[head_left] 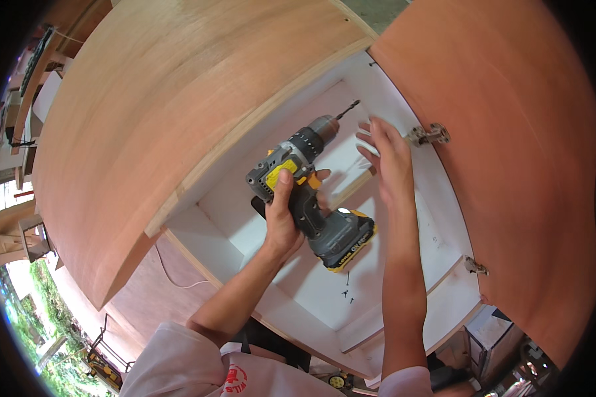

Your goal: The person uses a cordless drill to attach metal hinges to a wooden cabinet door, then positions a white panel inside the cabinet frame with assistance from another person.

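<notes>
My left hand is wrapped round the grip of a grey and yellow cordless drill, which is tilted so its battery hangs toward me. A thin dark bit points from the chuck up and to the right. Just right of the bit, my right hand has its fingers spread, slightly blurred, with nothing seen in them. Close beside it, a metal hinge joins the white cabinet wall to a reddish-brown wooden door. A second hinge sits lower on the same edge.
Beneath the drill is the white-lined cabinet, with several small dark screws inside. A wooden strip crosses its interior. A large plywood panel spans the upper left. A thin pale cord runs by the cabinet's left side.
</notes>
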The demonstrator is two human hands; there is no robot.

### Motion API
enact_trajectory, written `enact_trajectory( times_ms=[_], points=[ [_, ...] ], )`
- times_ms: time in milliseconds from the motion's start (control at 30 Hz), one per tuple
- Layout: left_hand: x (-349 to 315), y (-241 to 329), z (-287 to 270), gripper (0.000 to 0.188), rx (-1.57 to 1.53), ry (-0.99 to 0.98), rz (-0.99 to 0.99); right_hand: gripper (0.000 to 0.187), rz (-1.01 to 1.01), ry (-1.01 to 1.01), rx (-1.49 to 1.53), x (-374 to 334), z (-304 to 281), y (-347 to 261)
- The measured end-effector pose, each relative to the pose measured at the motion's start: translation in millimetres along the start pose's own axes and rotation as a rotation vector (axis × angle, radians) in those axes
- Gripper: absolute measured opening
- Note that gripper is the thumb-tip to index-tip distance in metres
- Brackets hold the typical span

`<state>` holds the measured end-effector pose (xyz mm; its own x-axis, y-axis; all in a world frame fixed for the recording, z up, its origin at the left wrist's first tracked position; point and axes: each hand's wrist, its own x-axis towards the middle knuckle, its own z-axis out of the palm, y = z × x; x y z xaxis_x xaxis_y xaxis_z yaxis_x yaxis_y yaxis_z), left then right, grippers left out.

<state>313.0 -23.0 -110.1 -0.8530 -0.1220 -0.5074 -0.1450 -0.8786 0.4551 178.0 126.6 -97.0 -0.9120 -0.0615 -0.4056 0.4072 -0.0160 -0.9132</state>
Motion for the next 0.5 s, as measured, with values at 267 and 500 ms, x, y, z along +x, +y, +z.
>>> enact_trajectory(
  times_ms=[267,500],
  points=[
    [52,2,9,0.061,-0.142,-0.022,-0.064,0.034,0.085,-0.130,0.122,66,38,-18],
    [58,-5,8,0.058,-0.197,-0.005,-0.090,0.041,0.084,-0.083,0.063,63,43,-22]
  ],
)
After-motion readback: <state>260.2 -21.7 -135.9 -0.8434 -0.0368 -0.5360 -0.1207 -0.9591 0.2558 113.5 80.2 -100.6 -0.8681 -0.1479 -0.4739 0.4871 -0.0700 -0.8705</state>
